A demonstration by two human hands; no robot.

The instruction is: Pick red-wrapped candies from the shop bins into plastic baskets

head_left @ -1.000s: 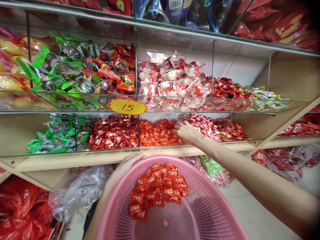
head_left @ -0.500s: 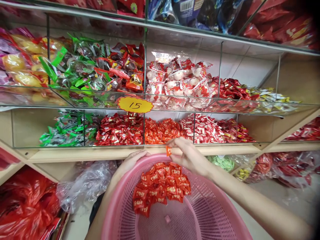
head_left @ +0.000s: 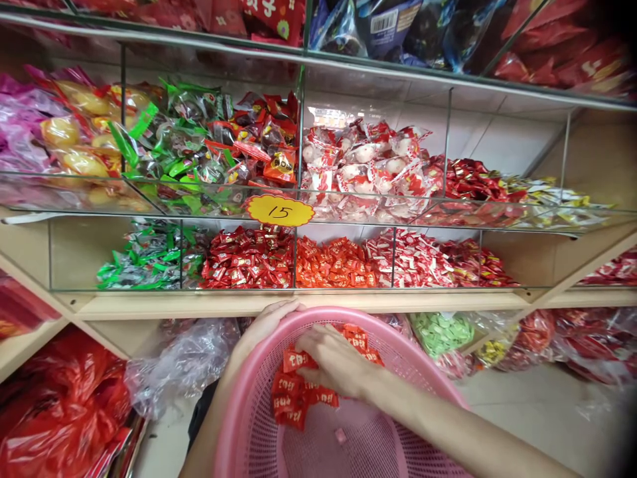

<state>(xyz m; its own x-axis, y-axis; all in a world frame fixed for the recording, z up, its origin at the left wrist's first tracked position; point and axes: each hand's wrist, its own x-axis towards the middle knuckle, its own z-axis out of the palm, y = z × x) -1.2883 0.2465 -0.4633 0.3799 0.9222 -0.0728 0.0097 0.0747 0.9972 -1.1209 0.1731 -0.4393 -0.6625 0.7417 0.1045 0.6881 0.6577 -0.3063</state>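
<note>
A pink plastic basket [head_left: 233,392] with perforated sides sits tilted in front of me. My left hand [head_left: 271,315] is closed over its far left rim. Inside, small red-orange wrapped candies [head_left: 291,401] with pale lettering lie heaped toward the far side. My right hand [head_left: 331,358] is down in the basket on this heap, back of the hand up. Its fingers and thumb curl around some candies; the hand hides part of the heap. A small pale pink piece [head_left: 340,435] shows at the basket's bottom.
A wooden shelf edge [head_left: 199,304] runs just beyond the basket. Above it, glass-fronted bins hold wrapped sweets, including matching red-orange candies [head_left: 336,262]. A yellow tag [head_left: 280,211] reads 15. A red plastic bag [head_left: 60,405] and clear bags [head_left: 179,362] lie lower left.
My right hand has moved from above the basket's far rim, where it pinched one red candy, down and left into the heap. My left hand stays on the rim.
</note>
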